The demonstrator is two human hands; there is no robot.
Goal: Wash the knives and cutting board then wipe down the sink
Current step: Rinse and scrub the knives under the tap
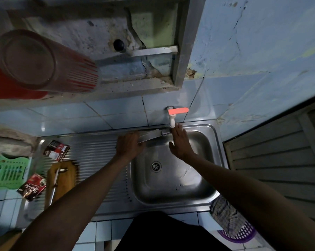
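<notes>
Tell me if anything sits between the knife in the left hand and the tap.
Nothing visible does. The left hand holds the knife with its blade reaching to just under the tap, and the open right hand is beside it.

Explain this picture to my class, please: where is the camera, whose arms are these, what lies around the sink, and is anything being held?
There is one picture, taken by a wide-angle camera worn on a person's head, looking down at their own bare arms. No machine is involved. The left hand grips a large knife, its blade reaching toward the tap with the orange handle. The right hand is open, flat under the tap, holding nothing; whether water runs is too dim to tell. Below is a steel sink. On the ribbed drainboard to the left lies a wooden cutting board with another knife on it, two red packets nearby, and a green rack at the edge.
</notes>
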